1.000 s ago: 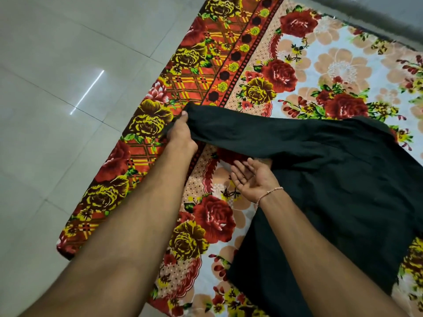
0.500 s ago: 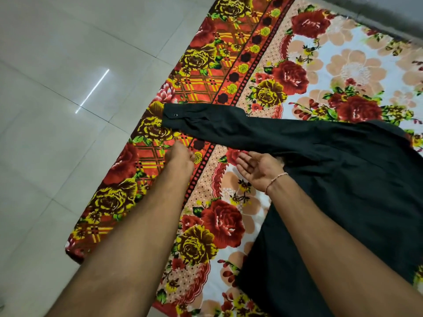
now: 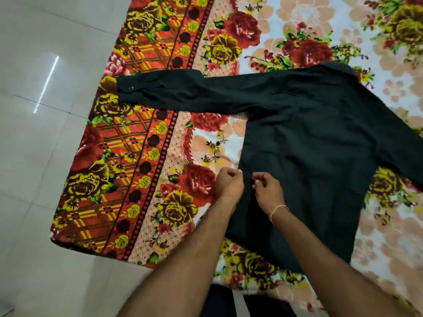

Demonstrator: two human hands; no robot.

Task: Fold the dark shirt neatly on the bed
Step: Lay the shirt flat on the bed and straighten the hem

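The dark shirt [image 3: 309,156] lies spread flat on the floral bed cover [image 3: 137,161]. Its left sleeve [image 3: 183,90] stretches straight out to the left, the cuff reaching the cover's plaid border. The other sleeve [image 3: 402,147] slants off the right edge of the view. My left hand [image 3: 229,185] sits at the shirt's left side edge with its fingers curled on the hem there. My right hand [image 3: 267,193], with a thin bracelet at the wrist, is just beside it on the shirt body, fingertips pinching the cloth.
Pale tiled floor [image 3: 34,179] borders the bed cover on the left and below. The cover's near corner [image 3: 55,239] lies at lower left. Bare floral cover lies between the sleeve and my hands.
My left hand let go of the sleeve's cuff, which now lies flat. Both hands drew back toward me to the shirt's left side edge, and the view rose to show more of the shirt.
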